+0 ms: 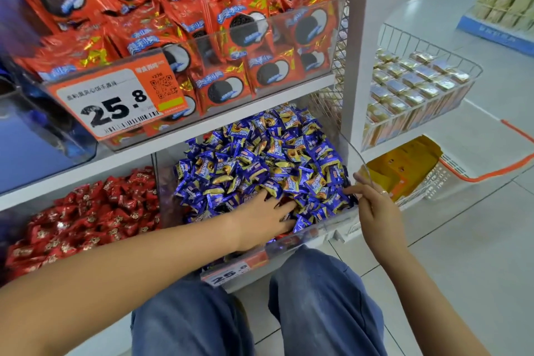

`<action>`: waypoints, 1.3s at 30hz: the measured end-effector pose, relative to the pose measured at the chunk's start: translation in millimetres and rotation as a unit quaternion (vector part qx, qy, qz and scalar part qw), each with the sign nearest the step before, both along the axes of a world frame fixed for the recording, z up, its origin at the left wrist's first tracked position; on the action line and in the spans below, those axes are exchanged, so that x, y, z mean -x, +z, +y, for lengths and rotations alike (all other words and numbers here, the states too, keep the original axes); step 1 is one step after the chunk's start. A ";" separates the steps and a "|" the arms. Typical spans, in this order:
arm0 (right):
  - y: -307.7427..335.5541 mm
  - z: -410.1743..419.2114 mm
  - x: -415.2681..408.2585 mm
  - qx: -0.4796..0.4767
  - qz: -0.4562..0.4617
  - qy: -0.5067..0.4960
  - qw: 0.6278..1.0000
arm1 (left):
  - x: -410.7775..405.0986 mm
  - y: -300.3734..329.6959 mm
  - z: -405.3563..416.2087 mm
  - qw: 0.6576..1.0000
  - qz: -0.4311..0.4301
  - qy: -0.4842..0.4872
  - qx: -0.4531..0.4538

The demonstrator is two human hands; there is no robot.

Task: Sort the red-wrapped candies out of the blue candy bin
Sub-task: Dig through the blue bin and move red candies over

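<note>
Left hand [260, 217] buried in blue candies [260, 159], fingers seemingly spread.

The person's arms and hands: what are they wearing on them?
Both arms are bare, with no sleeves, gloves or watch in sight. The left hand shows nothing worn. The right hand has a thin ring on one of its fingers. Blue denim trousers cover the knees below.
</note>
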State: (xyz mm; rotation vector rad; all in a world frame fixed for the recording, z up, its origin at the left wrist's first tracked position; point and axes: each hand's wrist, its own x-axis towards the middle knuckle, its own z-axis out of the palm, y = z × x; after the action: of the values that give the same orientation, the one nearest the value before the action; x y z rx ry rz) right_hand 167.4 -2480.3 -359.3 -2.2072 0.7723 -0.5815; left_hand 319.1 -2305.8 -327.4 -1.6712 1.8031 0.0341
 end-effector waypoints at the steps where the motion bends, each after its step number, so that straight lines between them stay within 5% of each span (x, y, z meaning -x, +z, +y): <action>1: 0.6 -0.3 0.0 0.002 0.002 0.001 1.000 | -1.0 -1.1 -0.1 1.000 0.007 0.006 0.025; 8: 7.4 -0.5 2.1 0.011 0.018 0.011 1.000 | -14.5 -2.8 1.6 0.985 0.014 0.025 0.169; 11: 6.8 0.8 2.6 0.006 0.024 0.009 1.000 | -25.7 12.3 -2.8 0.952 0.095 0.112 0.270; 15: 5.5 2.0 1.6 -0.008 0.014 0.002 1.000 | -55.2 33.4 -1.6 0.861 0.214 0.297 0.354; 17: 7.6 2.0 1.3 -0.011 0.026 -0.002 1.000 | -65.3 39.7 6.9 0.824 0.281 0.320 0.373; 21: 21.6 6.1 1.0 -0.009 0.018 -0.018 1.000 | -68.8 44.8 30.8 0.803 0.277 0.345 0.400; 31: 58.0 44.3 -23.9 0.121 -0.050 -0.018 0.991 | -48.1 48.7 82.3 0.789 0.171 0.430 0.403; 39: 41.5 71.0 -77.1 0.168 0.131 0.186 0.959 | -15.1 33.2 62.9 0.809 0.206 0.358 0.417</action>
State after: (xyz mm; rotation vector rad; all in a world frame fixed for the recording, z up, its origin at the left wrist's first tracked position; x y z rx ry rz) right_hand 244.5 -2409.3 -317.8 -2.6954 0.3825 -0.2462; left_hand 334.3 -2242.8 -294.3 -3.1291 1.4005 -0.0884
